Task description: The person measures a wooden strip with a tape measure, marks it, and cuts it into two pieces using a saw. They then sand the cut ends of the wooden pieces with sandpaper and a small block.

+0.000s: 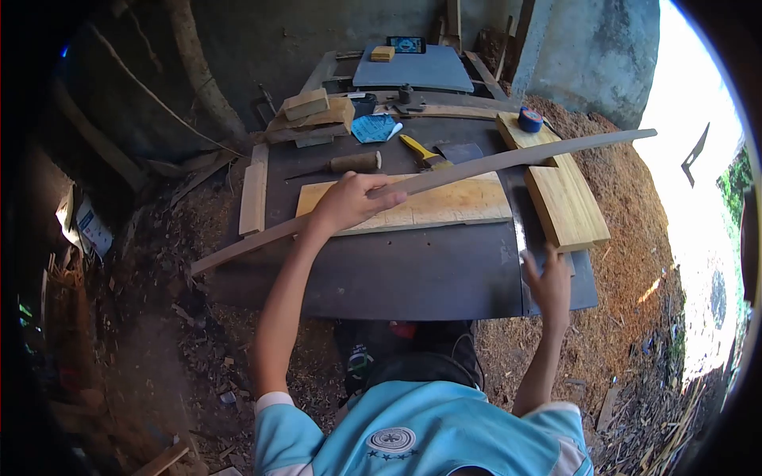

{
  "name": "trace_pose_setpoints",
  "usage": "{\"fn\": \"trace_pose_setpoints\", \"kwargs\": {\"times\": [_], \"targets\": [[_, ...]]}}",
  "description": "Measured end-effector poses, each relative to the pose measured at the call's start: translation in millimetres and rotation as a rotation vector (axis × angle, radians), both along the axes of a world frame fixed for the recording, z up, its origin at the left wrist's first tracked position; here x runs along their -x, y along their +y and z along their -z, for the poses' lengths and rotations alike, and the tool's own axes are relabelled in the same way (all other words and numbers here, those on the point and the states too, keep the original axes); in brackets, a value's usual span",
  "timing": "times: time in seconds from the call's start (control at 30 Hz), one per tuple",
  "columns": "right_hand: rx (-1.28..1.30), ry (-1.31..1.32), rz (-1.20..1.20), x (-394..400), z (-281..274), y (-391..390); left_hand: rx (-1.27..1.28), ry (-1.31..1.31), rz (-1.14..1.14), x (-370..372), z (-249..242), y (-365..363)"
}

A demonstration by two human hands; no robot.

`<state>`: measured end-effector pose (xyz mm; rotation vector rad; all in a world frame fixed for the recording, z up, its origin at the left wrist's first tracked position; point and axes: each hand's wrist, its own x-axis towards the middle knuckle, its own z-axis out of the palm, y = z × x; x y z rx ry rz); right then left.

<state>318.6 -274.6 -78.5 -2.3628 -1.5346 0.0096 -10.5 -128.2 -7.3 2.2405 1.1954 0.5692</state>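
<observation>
A long, thin wooden strip (476, 165) slants across the view, its right end higher than its left. My left hand (349, 205) is closed around it left of its middle. Below the strip, a light wooden board (444, 201) lies on the dark worktable (381, 278). My right hand (549, 287) is above the table's right part with its fingers apart, just below the near end of a thick yellowish wood piece (559, 198), and holds nothing. Whether its fingertips touch that piece I cannot tell.
Behind the strip are a yellow-handled brush (421, 149), a cylindrical-handled tool (355, 163), a blue packet (373, 128) and stacked wood blocks (317, 115). Blue tape (530, 120) sits on wood at right. A phone (406, 44) stands at the back.
</observation>
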Motion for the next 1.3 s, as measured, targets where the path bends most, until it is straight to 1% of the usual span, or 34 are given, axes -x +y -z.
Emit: {"fn": "trace_pose_setpoints", "kwargs": {"times": [0.07,0.17,0.27,0.3,0.4,0.47,0.5,0.53,0.57,0.6,0.7,0.73,0.8,0.87,0.93,1.0,1.03,1.07,1.1,1.13,1.2,1.3], "targets": [[0.01,-0.226,-0.126,30,19,-38,0.008,0.053,0.001,-13,0,19],[-0.022,0.044,-0.055,24,31,-53,-0.032,0.17,0.007,-36,3,40],[0.022,0.015,0.036,30,19,-58,-0.07,0.111,0.016,-50,18,57],[0.092,0.002,0.075,31,14,-57,-0.08,0.132,0.025,-55,20,61],[0.127,-0.041,0.091,30,12,-62,-0.066,0.184,0.044,-60,27,71],[0.034,0.228,-0.014,19,12,-67,0.013,0.228,0.081,-60,41,79],[-0.002,0.373,-0.043,10,14,-73,-0.077,0.225,0.061,-60,63,81],[0.062,0.329,-0.08,2,16,-78,-0.133,0.264,0.067,-59,68,76],[0.056,0.537,-0.077,-4,15,-88,-0.082,0.27,0.082,-59,67,82],[0.029,0.746,-0.066,-4,5,-97,-0.023,0.21,0.081,-58,75,88],[-0.22,1.275,0.202,10,-18,-119,-0.053,0.174,0.119,-58,81,90],[-0.229,1.304,0.138,14,-21,-117,-0.052,0.174,0.118,-58,77,90],[-0.252,1.358,0.011,21,-26,-114,0.041,0.15,0.113,-57,81,94],[-0.274,1.301,-0.051,40,-26,-90,0.134,0.131,0.092,-61,78,96],[-0.234,1.284,-0.129,60,-19,-52,0.225,0.122,0.058,-61,66,89],[-0.272,1.01,-0.291,79,-4,-10,0.232,0.12,-0.009,-63,69,91],[-0.292,0.849,-0.368,88,1,13,0.164,0.174,-0.015,-64,70,91],[-0.31,0.733,-0.394,98,5,32,0.097,0.23,-0.025,-64,71,91],[-0.318,0.706,-0.444,106,8,51,0.03,0.286,-0.037,-66,71,89],[-0.439,0.645,-0.504,111,24,74,-0.005,0.304,-0.064,-68,70,86],[-0.423,0.606,-0.533,123,21,100,-0.068,0.34,-0.121,-70,69,78],[-0.339,0.536,-0.499,128,24,125,-0.092,0.316,-0.144,-72,69,74]]}}
